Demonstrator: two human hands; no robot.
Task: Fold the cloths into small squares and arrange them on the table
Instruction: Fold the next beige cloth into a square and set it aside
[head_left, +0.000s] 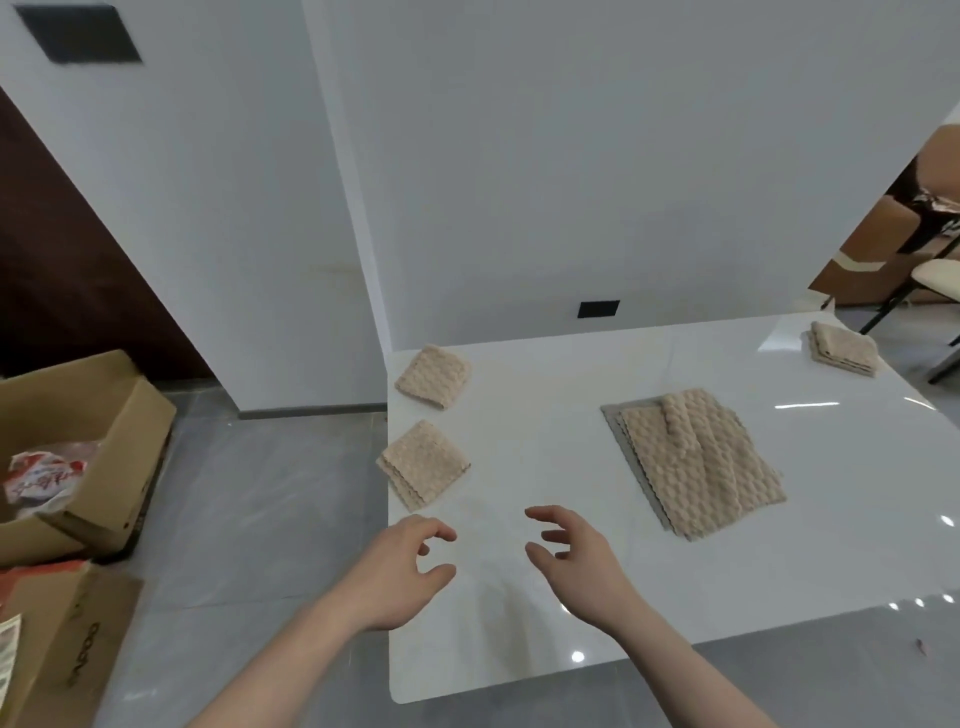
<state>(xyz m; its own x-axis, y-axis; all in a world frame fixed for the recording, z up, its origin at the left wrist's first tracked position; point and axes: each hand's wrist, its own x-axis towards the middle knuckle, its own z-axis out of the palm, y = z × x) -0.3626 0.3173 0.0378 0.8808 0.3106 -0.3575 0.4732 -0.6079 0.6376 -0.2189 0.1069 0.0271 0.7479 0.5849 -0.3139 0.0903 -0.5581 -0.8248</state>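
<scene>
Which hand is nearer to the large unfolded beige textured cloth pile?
Right. The right hand is beside the large unfolded beige textured cloth pile; the left hand lies farther away.

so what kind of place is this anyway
Probably a plain indoor workroom or storeroom, not a home: a glossy white table against bare white walls, grey tiled floor, open cardboard boxes on the floor at left.

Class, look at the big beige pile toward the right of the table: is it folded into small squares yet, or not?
Not yet. The pile of cloths lies spread and far larger than the folded square by the left edge; a loose fold rumples its top.
</scene>
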